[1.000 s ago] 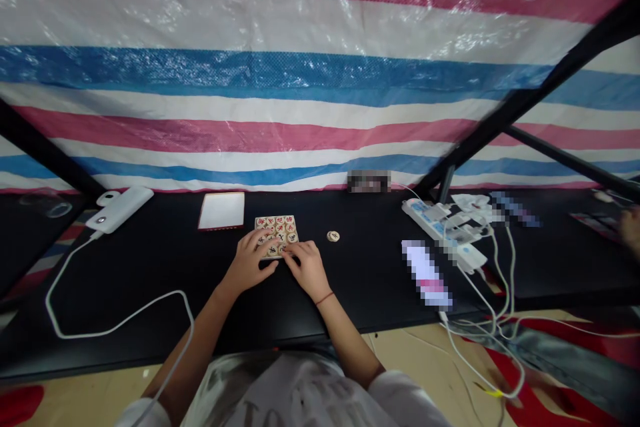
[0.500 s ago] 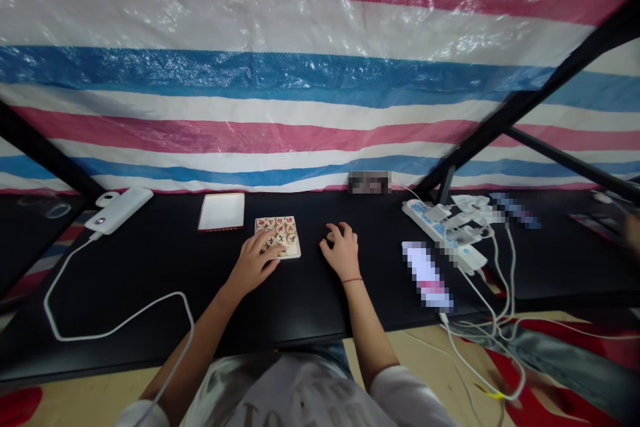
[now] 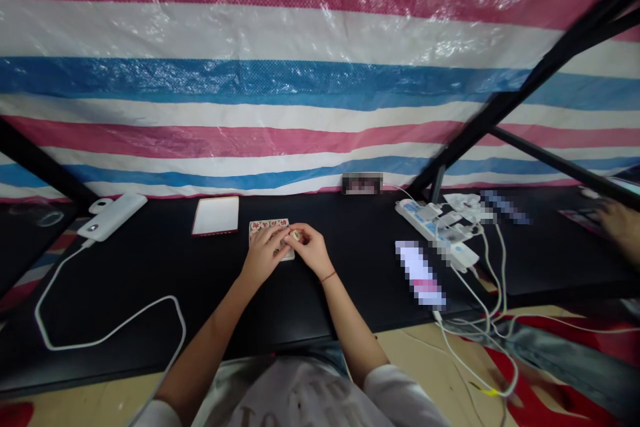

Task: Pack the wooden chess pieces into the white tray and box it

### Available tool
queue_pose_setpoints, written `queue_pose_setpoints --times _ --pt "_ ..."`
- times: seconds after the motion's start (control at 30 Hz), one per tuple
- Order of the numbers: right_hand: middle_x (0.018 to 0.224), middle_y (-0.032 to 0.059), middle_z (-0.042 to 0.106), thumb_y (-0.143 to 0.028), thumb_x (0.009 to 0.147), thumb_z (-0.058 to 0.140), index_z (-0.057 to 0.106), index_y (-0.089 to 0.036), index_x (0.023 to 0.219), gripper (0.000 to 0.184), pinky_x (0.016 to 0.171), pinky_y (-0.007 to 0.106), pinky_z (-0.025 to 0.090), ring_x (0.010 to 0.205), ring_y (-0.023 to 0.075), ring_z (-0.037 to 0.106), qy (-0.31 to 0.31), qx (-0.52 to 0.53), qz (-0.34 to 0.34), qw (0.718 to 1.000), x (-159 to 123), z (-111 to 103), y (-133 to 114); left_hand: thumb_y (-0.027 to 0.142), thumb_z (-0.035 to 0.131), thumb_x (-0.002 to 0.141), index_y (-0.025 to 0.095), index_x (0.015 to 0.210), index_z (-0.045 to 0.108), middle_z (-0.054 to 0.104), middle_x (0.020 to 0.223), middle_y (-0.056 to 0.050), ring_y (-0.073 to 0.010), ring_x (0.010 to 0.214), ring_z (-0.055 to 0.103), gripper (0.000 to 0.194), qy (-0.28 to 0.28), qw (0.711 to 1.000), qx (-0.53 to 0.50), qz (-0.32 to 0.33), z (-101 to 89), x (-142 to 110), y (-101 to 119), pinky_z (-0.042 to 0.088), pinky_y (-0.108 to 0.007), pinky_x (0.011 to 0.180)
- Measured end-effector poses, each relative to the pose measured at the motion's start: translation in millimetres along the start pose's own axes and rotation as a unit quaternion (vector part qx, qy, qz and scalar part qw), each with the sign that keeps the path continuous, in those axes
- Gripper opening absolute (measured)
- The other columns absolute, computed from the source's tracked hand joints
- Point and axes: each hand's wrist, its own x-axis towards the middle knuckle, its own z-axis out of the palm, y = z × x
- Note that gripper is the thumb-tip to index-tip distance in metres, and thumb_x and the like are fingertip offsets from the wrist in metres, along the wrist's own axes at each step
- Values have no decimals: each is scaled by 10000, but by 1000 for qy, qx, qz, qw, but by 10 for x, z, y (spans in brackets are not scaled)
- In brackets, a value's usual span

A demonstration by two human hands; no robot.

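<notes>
Downward through our head view, we see our two bare hands meeting over a square block of xiangqi pieces (image 3: 267,227) on a black tabletop (image 3: 165,273). The block lies just in front of us, and our hands hide much of it; the visible pieces are cream discs with red and black characters. Our left hand (image 3: 263,255) curves over the block with its fingers spread across the pieces, but we cannot tell whether it grips any of them. Our right hand (image 3: 310,250) is drawn into a pinch, holding a round chess piece (image 3: 297,235) at the block's right side, close against the left hand.

Left of the block lie a flat white pad with a red edge (image 3: 215,215) and a white power bank (image 3: 113,217), with a white cable (image 3: 115,330) looping from it. To our right sit a crowded power strip (image 3: 437,233) and a pixelated, unreadable object (image 3: 420,273). At the far right, a co-worker's hand (image 3: 617,223) reaches in. Behind everything hangs a pink, white and blue striped tarpaulin (image 3: 320,87).
</notes>
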Motion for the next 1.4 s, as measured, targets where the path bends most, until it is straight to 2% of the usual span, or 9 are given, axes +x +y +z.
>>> queue_pose_setpoints --times 0.2,0.3,0.43,0.57,0.67,0.83,0.97,1.13,1.4 --pt "750 20 689 -432 658 764 636 -193 880 351 576 268 519 606 134 607 -18 139 66 988 -1 138 67 297 523 901 232 1089 632 678 1081 -69 -221 1043 608 227 -6 999 -18 -43 23 -64 -64 441 -377 929" --pt "770 25 692 -474 690 727 603 -189 929 391 445 230 455 464 82 510 47 153 83 984 14 81 101 259 548 863 228 1016 625 683 1069 -58 -210 1030 615 174 -1 997 -36 -63 -12 -81 -54 448 -366 897" --pt "794 40 693 -519 732 678 574 -176 936 412 359 196 340 397 42 402 152 127 79 977 53 -59 142 242 573 819 227 864 625 692 1008 -31 -207 992 616 70 -46 997 -16 -55 -51 -51 27 411 -368 865" --pt "814 51 695 -532 747 658 566 -169 929 416 372 201 350 409 42 403 178 120 81 973 61 -134 183 249 583 809 224 782 616 704 947 -10 -218 964 601 50 -103 994 17 -11 -66 -19 105 355 -384 849" --pt "783 39 682 -531 727 673 566 -166 912 422 376 199 348 412 43 406 181 124 88 972 61 -130 201 259 578 812 229 800 628 703 955 -12 -224 966 582 60 -115 993 30 12 -72 -16 107 335 -392 845" --pt "759 15 668 -502 715 700 565 -181 945 418 402 201 392 440 58 443 164 121 80 976 50 -108 208 303 590 814 261 841 685 662 1070 -27 -241 1012 551 107 -125 991 38 39 -86 -40 38 330 -409 871" --pt "929 69 680 -474 718 714 601 -188 895 354 543 250 505 622 115 572 93 72 35 992 -55 -96 185 335 604 808 278 902 708 637 1129 -42 -258 1054 530 152 -118 991 44 41 -133 -83 -25 344 -426 903" --pt "922 45 593 -429 752 720 663 -208 890 267 575 252 478 610 107 501 9 -85 -57 995 -249 -55 108 377 604 822 291 1123 650 598 1233 -73 -287 1165 488 316 -77 995 60 12 -214 -243 -161 353 -457 972" --pt "924 42 593 -408 801 697 636 -208 860 217 654 262 483 700 131 538 -58 -139 -111 982 -313 -6 93 356 623 826 273 1217 585 402 1440 -87 -332 1390 266 402 -43 998 34 -18 -158 -473 -260 319 -513 1095"
